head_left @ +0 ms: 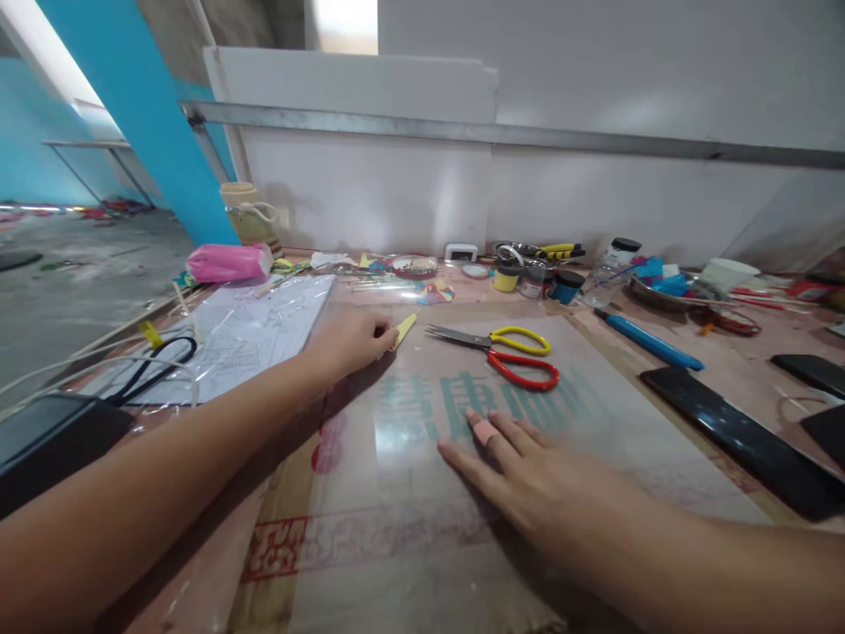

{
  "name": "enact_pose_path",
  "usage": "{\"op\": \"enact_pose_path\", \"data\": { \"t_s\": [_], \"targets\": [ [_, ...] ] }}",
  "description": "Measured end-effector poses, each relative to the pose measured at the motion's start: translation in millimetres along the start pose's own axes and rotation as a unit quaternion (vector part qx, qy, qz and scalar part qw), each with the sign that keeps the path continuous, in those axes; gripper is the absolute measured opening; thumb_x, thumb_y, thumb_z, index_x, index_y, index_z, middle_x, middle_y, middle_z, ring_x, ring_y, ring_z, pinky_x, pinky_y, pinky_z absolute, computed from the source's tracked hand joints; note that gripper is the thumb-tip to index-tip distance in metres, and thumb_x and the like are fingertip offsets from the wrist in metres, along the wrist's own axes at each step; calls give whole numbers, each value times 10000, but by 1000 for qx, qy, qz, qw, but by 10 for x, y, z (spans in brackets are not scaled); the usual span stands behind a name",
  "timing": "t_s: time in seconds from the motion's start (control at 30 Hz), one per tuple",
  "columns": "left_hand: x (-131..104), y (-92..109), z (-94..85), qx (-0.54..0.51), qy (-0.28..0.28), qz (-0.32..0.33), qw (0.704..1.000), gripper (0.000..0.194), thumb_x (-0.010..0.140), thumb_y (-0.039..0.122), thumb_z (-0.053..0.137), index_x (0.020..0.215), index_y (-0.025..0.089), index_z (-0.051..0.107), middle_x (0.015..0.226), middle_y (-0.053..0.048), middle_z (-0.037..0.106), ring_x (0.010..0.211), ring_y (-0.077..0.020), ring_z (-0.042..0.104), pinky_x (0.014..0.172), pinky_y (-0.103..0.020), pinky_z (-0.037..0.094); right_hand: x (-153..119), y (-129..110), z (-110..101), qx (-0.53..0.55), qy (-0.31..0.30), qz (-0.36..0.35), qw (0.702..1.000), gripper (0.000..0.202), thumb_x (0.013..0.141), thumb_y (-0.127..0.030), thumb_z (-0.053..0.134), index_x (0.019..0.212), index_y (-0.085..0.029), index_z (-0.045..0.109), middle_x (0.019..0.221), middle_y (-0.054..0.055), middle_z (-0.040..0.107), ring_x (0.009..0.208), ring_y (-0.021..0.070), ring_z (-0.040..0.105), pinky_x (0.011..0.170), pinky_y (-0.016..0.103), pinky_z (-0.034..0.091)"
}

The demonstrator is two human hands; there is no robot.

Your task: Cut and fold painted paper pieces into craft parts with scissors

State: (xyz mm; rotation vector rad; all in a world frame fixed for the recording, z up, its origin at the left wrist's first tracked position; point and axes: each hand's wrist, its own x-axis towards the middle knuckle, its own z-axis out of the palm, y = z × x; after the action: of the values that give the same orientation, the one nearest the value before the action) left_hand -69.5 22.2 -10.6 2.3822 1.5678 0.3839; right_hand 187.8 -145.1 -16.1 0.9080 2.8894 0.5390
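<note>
My left hand is closed in a pinch on a small yellow pointed strip, whose tip sticks out past the fingers. Flat on a translucent plastic sheet lies my right hand, fingers spread, with a pinkish band around one finger. Red pattern and green lettering show through the sheet. Between and beyond the hands rests a pair of scissors with one yellow and one red handle loop, blades slightly apart and pointing left.
On the right lie a blue-handled tool and a long black object. Small jars, a bowl and a clock line the back. At left are drawn papers, a pink pack and cables.
</note>
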Motion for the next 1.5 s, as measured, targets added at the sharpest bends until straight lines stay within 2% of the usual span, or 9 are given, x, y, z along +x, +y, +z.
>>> {"op": "enact_pose_path", "data": {
  "t_s": [0.27, 0.37, 0.47, 0.63, 0.77, 0.93, 1.2, 1.4, 1.5],
  "targets": [
    [-256, 411, -380, 20, -95, -4, 995, 349, 852, 386, 461, 689, 180, 690, 638, -45, 657, 596, -188, 559, 555, -288, 318, -172, 199, 229, 28, 34, 37, 998, 686, 854, 22, 539, 1517, -95, 405, 1391, 283, 600, 1278, 381, 612, 943, 485, 589],
    [-427, 586, -367, 35, -154, 3, 987, 307, 797, 358, 499, 638, 183, 694, 610, -57, 668, 556, -193, 543, 542, -302, 317, -144, 140, 153, 106, 58, -7, 993, 487, 983, -172, 564, 1449, -49, 491, 1412, 260, 594, 1293, 344, 594, 1017, 467, 545],
    [-561, 645, -245, 36, -225, -5, 974, 285, 767, 343, 522, 614, 189, 707, 575, -59, 672, 515, -191, 543, 518, -299, 326, -26, 100, 10, 191, 71, -47, 978, 632, 967, -535, 593, 1329, -16, 599, 1357, 273, 626, 1209, 342, 626, 1019, 450, 533],
    [-710, 652, -157, 21, -305, -18, 952, 377, 840, 387, 468, 650, 216, 745, 606, -43, 709, 518, -180, 584, 540, -281, 392, 292, 218, -137, 299, 13, -38, 953, 304, 998, -415, 596, 1045, -136, 706, 1129, 148, 721, 1048, 268, 659, 933, 422, 556],
    [-728, 620, -275, 79, -283, 33, 955, 403, 872, 450, 476, 692, 197, 732, 586, -53, 673, 510, -177, 525, 532, -293, 348, 419, 262, -66, 324, 27, -56, 944, 323, 983, -371, 626, 1156, -103, 672, 1331, 205, 641, 1244, 295, 572, 1051, 455, 495],
    [-533, 466, -403, 106, -161, 86, 978, 272, 862, 457, 588, 835, 212, 703, 756, -30, 710, 618, -174, 564, 547, -280, 309, 346, 193, 70, 328, 62, -71, 940, 405, 1042, -340, 503, 1375, -122, 573, 1465, 180, 563, 1379, 293, 476, 1147, 459, 417],
    [-404, 290, -106, 18, -230, 108, 967, 238, 820, 467, 684, 781, 233, 685, 703, 11, 673, 604, -154, 548, 535, -267, 311, 289, 243, 127, 331, 97, -98, 934, 363, 1036, -319, 525, 1324, -115, 606, 1313, 176, 662, 1309, 268, 550, 1126, 421, 451],
    [-369, 239, -102, -13, -258, 99, 961, 289, 807, 516, 693, 756, 236, 647, 639, 29, 616, 554, -143, 506, 505, -276, 288, 314, 242, 93, 333, 62, -104, 935, 339, 1029, -251, 524, 1329, -107, 588, 1347, 140, 652, 1308, 278, 511, 1124, 448, 443],
    [-368, 230, -105, -20, -275, 87, 957, 289, 812, 521, 676, 763, 238, 644, 641, 26, 621, 551, -146, 513, 496, -278, 284, 302, 268, 88, 349, 33, -100, 931, 379, 1018, -345, 560, 1325, -124, 581, 1393, 143, 623, 1335, 292, 484, 1114, 465, 446]
  ]
}}
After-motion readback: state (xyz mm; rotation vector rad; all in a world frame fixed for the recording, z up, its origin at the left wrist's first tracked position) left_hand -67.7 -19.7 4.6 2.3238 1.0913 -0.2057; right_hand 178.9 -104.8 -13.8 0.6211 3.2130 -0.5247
